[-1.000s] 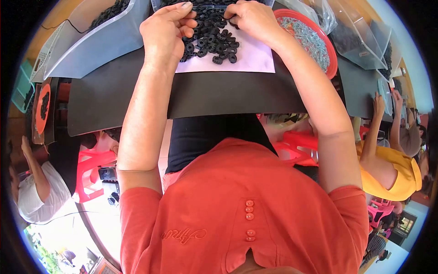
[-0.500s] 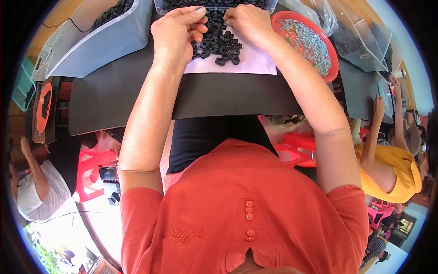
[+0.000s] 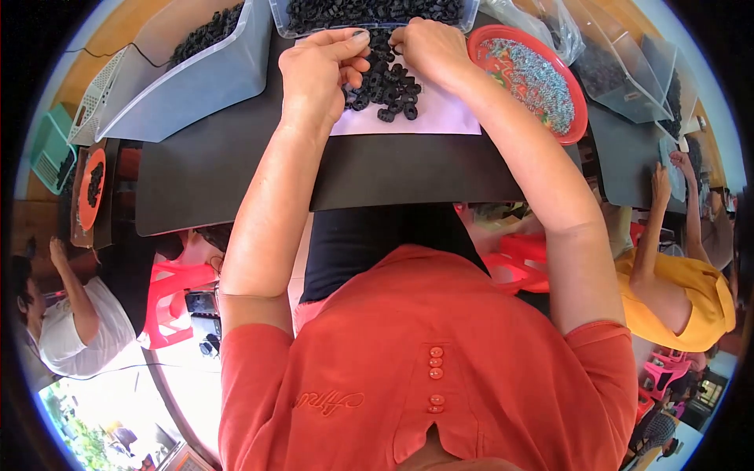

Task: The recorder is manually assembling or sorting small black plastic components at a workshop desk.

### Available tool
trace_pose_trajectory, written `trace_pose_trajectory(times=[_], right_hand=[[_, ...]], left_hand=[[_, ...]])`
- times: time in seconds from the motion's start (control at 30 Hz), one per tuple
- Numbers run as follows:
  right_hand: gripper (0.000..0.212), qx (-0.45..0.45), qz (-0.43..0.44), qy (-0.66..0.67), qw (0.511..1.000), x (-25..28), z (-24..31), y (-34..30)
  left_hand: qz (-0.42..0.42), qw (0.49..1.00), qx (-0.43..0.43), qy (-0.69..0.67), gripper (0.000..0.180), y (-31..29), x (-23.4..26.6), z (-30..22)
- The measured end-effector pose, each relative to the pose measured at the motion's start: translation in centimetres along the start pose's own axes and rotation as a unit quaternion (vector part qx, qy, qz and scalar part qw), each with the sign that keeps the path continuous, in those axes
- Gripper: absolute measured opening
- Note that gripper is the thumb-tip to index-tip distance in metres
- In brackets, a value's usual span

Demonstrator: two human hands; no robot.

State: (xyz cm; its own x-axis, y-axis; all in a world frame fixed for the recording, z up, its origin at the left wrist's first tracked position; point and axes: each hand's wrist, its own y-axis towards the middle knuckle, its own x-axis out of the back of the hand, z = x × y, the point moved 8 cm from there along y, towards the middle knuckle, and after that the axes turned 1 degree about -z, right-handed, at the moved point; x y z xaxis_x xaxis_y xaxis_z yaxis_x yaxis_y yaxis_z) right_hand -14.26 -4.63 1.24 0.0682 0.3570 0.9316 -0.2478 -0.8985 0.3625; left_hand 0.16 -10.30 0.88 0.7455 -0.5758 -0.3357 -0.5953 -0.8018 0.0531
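Observation:
A pile of small black ring-like plastic parts [image 3: 389, 90] lies on a white sheet [image 3: 448, 119] in front of me. Over the pile's left side is my left hand [image 3: 326, 71], thumb against the forefinger and the other fingers curled. Whatever it pinches is too small or hidden to make out. My right hand [image 3: 433, 51] bends down at the pile's far right, its fingertips drawn together beside black parts. Its palm side is out of sight, so what it grips cannot be told.
Beyond the pile stands a clear bin [image 3: 373, 14] full of black parts. A large grey bin [image 3: 188, 94] is at left. At right sit a red bowl [image 3: 542, 82] of tiny silvery pieces and a clear bin [image 3: 613, 74]. The dark tabletop [image 3: 416, 169] ends before my lap. Other people work on both sides.
The whole view has shifted a little, so the table and bins sit lower and farther right. Both hands stay at the pile, with fingers still closed.

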Motion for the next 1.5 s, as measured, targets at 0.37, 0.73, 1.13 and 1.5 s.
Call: trace_pose_trajectory(times=[0.37, 0.73, 1.13, 1.5], right_hand=[[0.016, 0.124, -0.091, -0.120, 0.981, 1.4, 2.8, -1.6], [0.014, 0.087, -0.152, -0.008, 0.985, 2.8, 1.0, -1.6], [0.016, -0.037, -0.048, 0.501, 0.863, 5.7, 0.3, -2.9], [0.016, -0.056, -0.055, 0.521, 0.850, 4.6, 0.2, -3.6]], left_hand=[[0.012, 0.996, -0.030, 0.088, 0.018, -0.3, -0.9, -0.1], [0.017, 0.994, -0.037, 0.098, 0.017, -0.4, -1.3, 0.2], [0.034, 0.986, -0.049, 0.154, 0.016, -1.4, -2.5, -0.3], [0.046, 0.987, -0.042, 0.148, 0.013, -2.0, -3.0, -0.1]])
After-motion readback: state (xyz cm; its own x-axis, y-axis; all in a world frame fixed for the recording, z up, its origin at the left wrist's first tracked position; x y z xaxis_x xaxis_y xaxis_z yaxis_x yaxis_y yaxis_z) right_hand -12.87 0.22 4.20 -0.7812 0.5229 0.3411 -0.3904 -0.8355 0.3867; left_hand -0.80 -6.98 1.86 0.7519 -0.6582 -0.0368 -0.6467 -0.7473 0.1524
